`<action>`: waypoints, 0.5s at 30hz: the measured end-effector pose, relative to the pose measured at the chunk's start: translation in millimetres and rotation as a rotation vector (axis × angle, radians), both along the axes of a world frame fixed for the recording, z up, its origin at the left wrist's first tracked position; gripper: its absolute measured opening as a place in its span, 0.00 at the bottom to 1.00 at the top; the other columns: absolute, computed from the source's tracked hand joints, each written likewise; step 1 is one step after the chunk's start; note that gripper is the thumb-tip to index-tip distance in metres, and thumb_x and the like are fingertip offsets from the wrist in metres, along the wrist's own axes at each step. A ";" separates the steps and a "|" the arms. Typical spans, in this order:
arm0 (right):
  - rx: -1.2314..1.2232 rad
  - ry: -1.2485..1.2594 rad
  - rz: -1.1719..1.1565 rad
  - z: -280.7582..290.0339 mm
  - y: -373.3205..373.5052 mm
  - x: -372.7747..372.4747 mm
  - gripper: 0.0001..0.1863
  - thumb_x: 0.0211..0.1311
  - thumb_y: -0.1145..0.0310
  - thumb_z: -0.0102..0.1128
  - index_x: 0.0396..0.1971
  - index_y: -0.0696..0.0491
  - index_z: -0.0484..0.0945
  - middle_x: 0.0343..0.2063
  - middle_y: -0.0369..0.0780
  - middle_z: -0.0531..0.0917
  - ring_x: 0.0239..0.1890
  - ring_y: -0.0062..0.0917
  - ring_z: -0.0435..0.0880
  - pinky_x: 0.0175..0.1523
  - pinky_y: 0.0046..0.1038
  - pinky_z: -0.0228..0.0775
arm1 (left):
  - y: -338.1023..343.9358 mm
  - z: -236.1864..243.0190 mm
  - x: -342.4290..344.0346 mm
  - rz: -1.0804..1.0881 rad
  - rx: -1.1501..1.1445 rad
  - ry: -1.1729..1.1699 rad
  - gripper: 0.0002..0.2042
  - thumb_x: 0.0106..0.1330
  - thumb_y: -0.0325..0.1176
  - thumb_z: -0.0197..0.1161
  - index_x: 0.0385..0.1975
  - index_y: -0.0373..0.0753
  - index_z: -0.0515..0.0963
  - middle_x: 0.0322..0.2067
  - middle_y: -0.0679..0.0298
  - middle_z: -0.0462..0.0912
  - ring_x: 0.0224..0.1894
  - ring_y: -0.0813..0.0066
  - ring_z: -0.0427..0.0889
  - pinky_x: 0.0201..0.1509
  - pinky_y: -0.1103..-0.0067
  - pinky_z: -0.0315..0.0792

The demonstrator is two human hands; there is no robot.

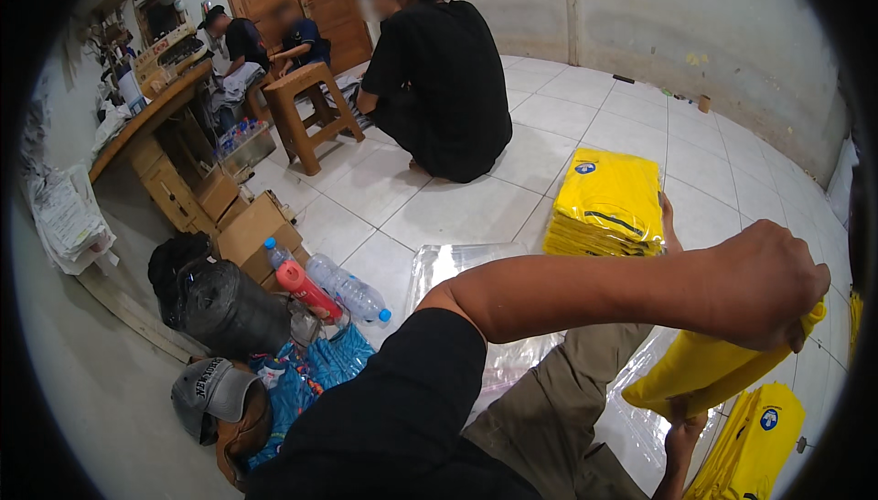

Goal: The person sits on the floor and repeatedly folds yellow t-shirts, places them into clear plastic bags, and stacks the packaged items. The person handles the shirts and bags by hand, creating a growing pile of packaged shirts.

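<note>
My left arm reaches across to the right, and my left hand (pixel 773 280) is closed on the upper edge of a folded yellow shirt (pixel 700 367). Below it my right hand (pixel 684 431) grips the lower side of the same shirt, thumb on the cloth; its other fingers are mostly hidden. Beside my right hand lies a pile of folded yellow shirts (pixel 754 436) with a round blue emblem on top. Farther ahead sits a neat stack of yellow shirts (pixel 608 198). Clear plastic sleeves (pixel 448 267) lie on the floor, partly under my arm and leg.
Plastic bottles (pixel 347 288), a grey cap (pixel 215 399) and a black bundle (pixel 229 303) lie at the left, by cardboard boxes (pixel 261 230). A person in black (pixel 444 88) squats ahead near a brown stool (pixel 311 116). Two more people sit by the wooden doors (pixel 311 6).
</note>
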State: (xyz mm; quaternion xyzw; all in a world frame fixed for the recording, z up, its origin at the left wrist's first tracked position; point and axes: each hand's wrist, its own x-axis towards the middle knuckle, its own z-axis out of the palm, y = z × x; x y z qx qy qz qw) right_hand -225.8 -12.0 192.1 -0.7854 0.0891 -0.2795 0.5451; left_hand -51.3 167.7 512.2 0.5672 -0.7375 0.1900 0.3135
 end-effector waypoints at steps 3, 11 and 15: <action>-0.052 -0.008 -0.009 0.9 -4.5 -3.4 0.07 0.73 0.71 0.60 0.40 0.59 0.80 0.36 0.35 0.83 0.39 0.20 0.81 0.46 0.25 0.73 | -1.2 -1.8 1.6 0.012 -0.006 0.023 0.18 0.58 0.41 0.72 0.35 0.30 0.80 0.27 0.50 0.85 0.29 0.56 0.85 0.36 0.67 0.77; -0.049 0.108 0.023 9.8 -18.8 -24.8 0.11 0.75 0.68 0.58 0.47 0.62 0.77 0.42 0.38 0.82 0.44 0.21 0.79 0.52 0.25 0.70 | -10.7 -5.7 0.6 -0.031 -0.026 0.077 0.21 0.53 0.43 0.76 0.36 0.31 0.80 0.27 0.50 0.85 0.31 0.54 0.86 0.37 0.66 0.78; -0.011 0.092 -0.040 18.8 -19.4 -30.2 0.17 0.74 0.65 0.61 0.53 0.61 0.73 0.45 0.39 0.81 0.47 0.23 0.78 0.55 0.27 0.70 | -23.9 -21.9 -11.3 -0.051 0.058 0.117 0.24 0.50 0.48 0.78 0.35 0.32 0.81 0.28 0.51 0.86 0.34 0.52 0.87 0.39 0.64 0.78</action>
